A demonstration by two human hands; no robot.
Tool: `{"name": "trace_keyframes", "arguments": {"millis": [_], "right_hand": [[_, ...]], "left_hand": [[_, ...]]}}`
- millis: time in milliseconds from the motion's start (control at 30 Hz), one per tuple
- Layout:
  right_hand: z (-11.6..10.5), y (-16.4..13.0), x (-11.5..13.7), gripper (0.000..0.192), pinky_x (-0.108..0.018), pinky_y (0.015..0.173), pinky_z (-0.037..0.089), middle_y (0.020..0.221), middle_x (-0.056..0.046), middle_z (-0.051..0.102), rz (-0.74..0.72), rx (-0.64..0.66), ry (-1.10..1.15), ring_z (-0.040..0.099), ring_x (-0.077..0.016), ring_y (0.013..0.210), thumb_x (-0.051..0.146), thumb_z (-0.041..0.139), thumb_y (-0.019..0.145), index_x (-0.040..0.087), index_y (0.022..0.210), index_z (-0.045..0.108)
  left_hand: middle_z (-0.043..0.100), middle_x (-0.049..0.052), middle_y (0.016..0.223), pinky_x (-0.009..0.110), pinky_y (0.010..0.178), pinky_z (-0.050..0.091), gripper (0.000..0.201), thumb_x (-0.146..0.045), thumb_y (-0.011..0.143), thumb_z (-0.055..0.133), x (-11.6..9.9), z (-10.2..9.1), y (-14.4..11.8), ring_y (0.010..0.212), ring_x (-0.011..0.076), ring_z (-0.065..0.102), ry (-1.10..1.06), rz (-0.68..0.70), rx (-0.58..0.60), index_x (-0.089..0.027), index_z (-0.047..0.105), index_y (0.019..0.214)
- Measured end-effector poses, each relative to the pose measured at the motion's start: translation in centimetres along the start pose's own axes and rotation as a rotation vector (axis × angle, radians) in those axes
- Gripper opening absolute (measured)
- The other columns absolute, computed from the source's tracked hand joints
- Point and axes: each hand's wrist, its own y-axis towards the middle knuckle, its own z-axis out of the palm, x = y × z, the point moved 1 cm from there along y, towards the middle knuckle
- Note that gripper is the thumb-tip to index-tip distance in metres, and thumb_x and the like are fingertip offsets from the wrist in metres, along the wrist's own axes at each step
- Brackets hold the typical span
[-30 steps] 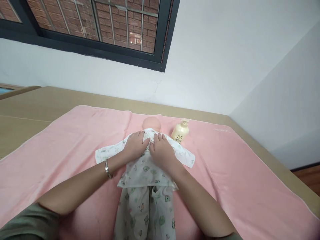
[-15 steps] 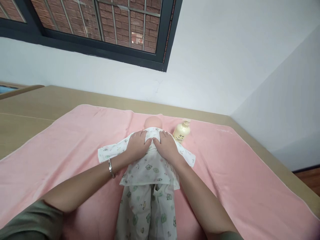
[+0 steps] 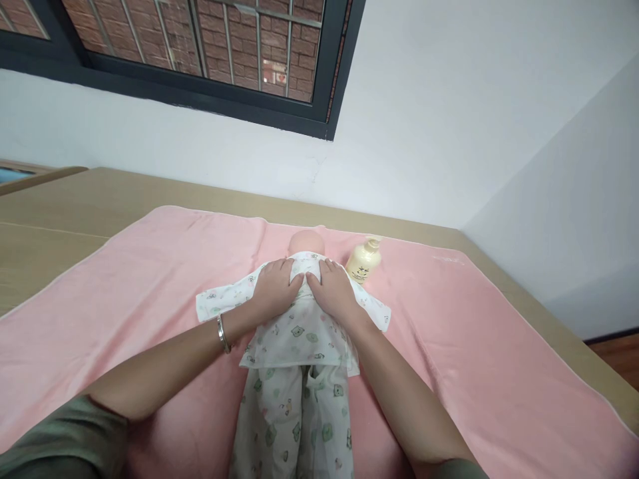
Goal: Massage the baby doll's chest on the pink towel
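At the bottom edge of the frame, rolled green sleeves (image 3: 74,432) end near the elbows, and between the forearms the white patterned trousers (image 3: 294,419) of a doll (image 3: 306,243) run up the lower centre. Above them spreads its matching top (image 3: 299,336), hem loose over the trousers, the two arms reaching out to left and right. A silver bracelet (image 3: 222,334) circles the left wrist. At the centre of the frame the left hand (image 3: 274,287) and right hand (image 3: 330,287) lie side by side on the upper part of the top, both open and gripping nothing, palms down, thumb tips pointing inward and close together. Just right of the doll's shoulder stands a cream pump bottle (image 3: 364,261), and beyond the hands shows the doll's bald, rounded head. Everything lies on a pink blanket (image 3: 474,346) with soft creases, spread over a wooden surface (image 3: 130,196). Behind rises a white wall (image 3: 424,113); at upper left, a dark-framed window (image 3: 210,86) shows bars and brickwork.
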Motion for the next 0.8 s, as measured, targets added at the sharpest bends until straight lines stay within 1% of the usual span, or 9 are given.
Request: {"name": "trace_keyframes", "arguments": {"millis": [67, 167, 233, 300, 367, 467, 600, 700, 800], "right_hand": [[-0.2, 0.3, -0.3, 0.056, -0.042, 0.117, 0.034, 0.148, -0.022, 0.059, -0.003, 0.015, 0.051, 0.051, -0.0323, 0.140, 0.043, 0.041, 0.104, 0.005, 0.142, 0.056], [-0.5, 0.7, -1.2, 0.049, -0.038, 0.106, 0.044, 0.136, -0.015, 0.069, 0.026, 0.060, 0.168, 0.062, -0.0294, 0.126, 0.047, 0.046, 0.102, 0.014, 0.133, 0.064], [-0.6, 1.0, -1.6, 0.047, -0.036, 0.101, 0.046, 0.133, -0.012, 0.071, 0.046, 0.067, 0.215, 0.064, -0.0281, 0.122, 0.049, 0.045, 0.102, 0.017, 0.131, 0.064], [-0.7, 1.0, -1.7, 0.047, -0.037, 0.100, 0.045, 0.131, -0.013, 0.071, 0.042, 0.060, 0.204, 0.064, -0.0283, 0.122, 0.048, 0.043, 0.103, 0.016, 0.131, 0.064], [-0.7, 0.8, -1.3, 0.047, -0.038, 0.103, 0.043, 0.132, -0.016, 0.070, 0.028, 0.047, 0.142, 0.062, -0.0290, 0.124, 0.044, 0.041, 0.104, 0.013, 0.132, 0.063], [-0.6, 0.0, 0.0, 0.049, -0.043, 0.112, 0.037, 0.141, -0.021, 0.064, 0.031, 0.026, 0.004, 0.056, -0.0314, 0.133, 0.036, 0.037, 0.106, 0.007, 0.138, 0.059], [-0.3, -1.7, 2.3, 0.055, -0.053, 0.121, 0.029, 0.154, -0.029, 0.050, 0.061, 0.025, -0.138, 0.044, -0.0385, 0.146, 0.030, 0.034, 0.106, -0.001, 0.150, 0.047], [-0.1, -2.5, 3.3, 0.059, -0.054, 0.123, 0.028, 0.158, -0.031, 0.044, 0.034, 0.035, -0.147, 0.039, -0.0397, 0.150, 0.029, 0.034, 0.105, -0.004, 0.155, 0.040], [-0.3, -2.4, 3.0, 0.060, -0.052, 0.124, 0.028, 0.159, -0.031, 0.042, 0.006, 0.058, -0.110, 0.036, -0.0373, 0.153, 0.027, 0.033, 0.105, -0.005, 0.155, 0.039]], "left_hand": [[0.070, 0.017, 0.127, 0.048, 0.107, 0.048, 0.043, -0.038, 0.101, 0.038, -0.1, 0.1, -0.2, 0.120, 0.0322, 0.064, 0.001, 0.002, -0.005, -0.013, 0.059, 0.129], [0.065, 0.021, 0.135, 0.052, 0.111, 0.044, 0.048, -0.036, 0.100, 0.037, -0.6, 0.3, -1.1, 0.129, 0.0354, 0.059, 0.050, 0.034, -0.037, -0.009, 0.056, 0.136], [0.058, 0.025, 0.145, 0.056, 0.116, 0.039, 0.053, -0.033, 0.100, 0.037, -1.2, 0.6, -2.0, 0.139, 0.0386, 0.051, 0.089, 0.069, -0.067, -0.006, 0.051, 0.143], [0.052, 0.028, 0.151, 0.058, 0.118, 0.036, 0.055, -0.030, 0.099, 0.037, -1.7, 0.8, -2.7, 0.145, 0.0404, 0.044, 0.100, 0.090, -0.081, -0.003, 0.047, 0.147], [0.051, 0.028, 0.152, 0.058, 0.119, 0.034, 0.056, -0.027, 0.098, 0.037, -1.9, 0.7, -2.8, 0.146, 0.0404, 0.042, 0.092, 0.082, -0.071, -0.001, 0.046, 0.147], [0.057, 0.028, 0.144, 0.054, 0.116, 0.039, 0.053, -0.026, 0.095, 0.039, -1.4, 0.1, -1.7, 0.138, 0.0386, 0.051, 0.058, 0.043, 0.000, -0.001, 0.052, 0.139], [0.071, 0.019, 0.122, 0.046, 0.104, 0.049, 0.038, -0.030, 0.094, 0.041, -0.2, -0.8, 0.3, 0.118, 0.0325, 0.064, -0.049, -0.007, 0.119, -0.011, 0.062, 0.119], [0.073, 0.016, 0.119, 0.045, 0.102, 0.050, 0.034, -0.032, 0.094, 0.041, 0.2, -0.9, 0.8, 0.114, 0.0312, 0.066, -0.063, -0.024, 0.116, -0.015, 0.062, 0.115], [0.072, 0.016, 0.120, 0.046, 0.104, 0.048, 0.035, -0.033, 0.096, 0.041, 0.0, -0.7, 0.4, 0.116, 0.0319, 0.065, -0.040, -0.036, 0.073, -0.015, 0.062, 0.118]]}}
